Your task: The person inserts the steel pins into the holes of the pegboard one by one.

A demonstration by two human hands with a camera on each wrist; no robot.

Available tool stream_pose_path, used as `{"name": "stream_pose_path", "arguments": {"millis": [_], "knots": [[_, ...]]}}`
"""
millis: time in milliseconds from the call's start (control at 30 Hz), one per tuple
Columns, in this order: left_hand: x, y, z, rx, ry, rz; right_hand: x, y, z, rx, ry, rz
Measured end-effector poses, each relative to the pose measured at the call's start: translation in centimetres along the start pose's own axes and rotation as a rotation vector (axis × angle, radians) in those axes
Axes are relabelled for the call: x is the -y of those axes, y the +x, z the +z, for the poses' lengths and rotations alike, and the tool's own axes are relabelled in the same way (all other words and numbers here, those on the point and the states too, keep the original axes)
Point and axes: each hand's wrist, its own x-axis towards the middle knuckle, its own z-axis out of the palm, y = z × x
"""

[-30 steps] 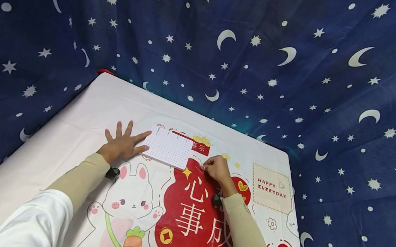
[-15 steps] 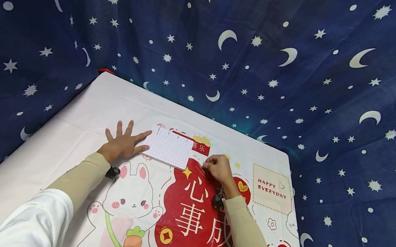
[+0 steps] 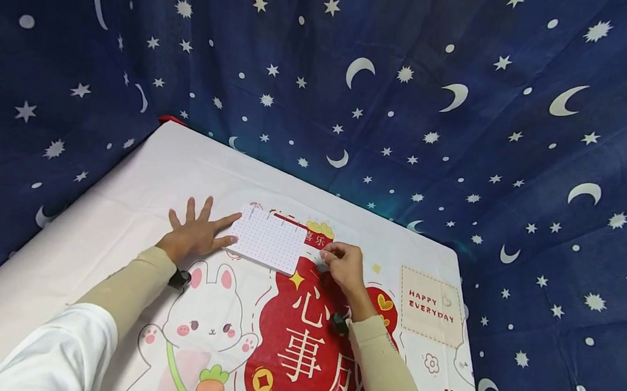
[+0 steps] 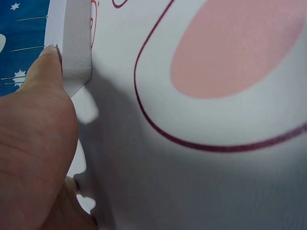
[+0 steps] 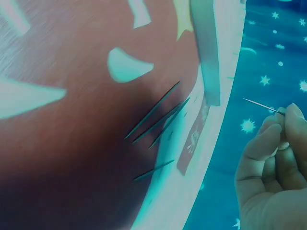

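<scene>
A white block point(image 3: 268, 241) with a grid of small dots lies on the table. Several thin needles point(image 3: 284, 221) stand upright along its far edge. My left hand point(image 3: 195, 235) is spread on the cloth, its thumb and index finger straight against the block's left end; in the left wrist view a fingertip touches the block's side point(image 4: 76, 48). To the right of the block, my right hand point(image 3: 345, 268) pinches a needle point(image 5: 261, 105) between thumb and fingertips, its point sticking out. More loose needles point(image 5: 160, 115) lie on the red print below that hand.
The tablecloth point(image 3: 141, 206) carries a printed rabbit point(image 3: 209, 322), red patches with characters and a "Happy Everyday" label point(image 3: 431, 304). Dark blue curtains point(image 3: 409, 105) with moons and stars stand behind the table and at both sides.
My right hand has risen slightly from the red print, moving away from me with the needle. The left hand and the block stay in place. The head view has shifted a little.
</scene>
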Motion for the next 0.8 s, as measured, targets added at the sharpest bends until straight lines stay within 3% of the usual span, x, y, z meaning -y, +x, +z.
{"name": "stream_pose_path", "arguments": {"millis": [167,533,800], "knots": [[0.0,-0.1,0.0,-0.003,0.008,0.002,1.0,-0.2,0.8,-0.005,0.055,-0.061],[0.0,-0.5,0.4,-0.048,0.024,0.015,2.5,0.5,2.8,0.045,0.202,-0.320],[-0.2,-0.8,0.3,-0.055,0.022,0.009,3.9,0.9,4.5,0.105,0.327,-0.333]]}}
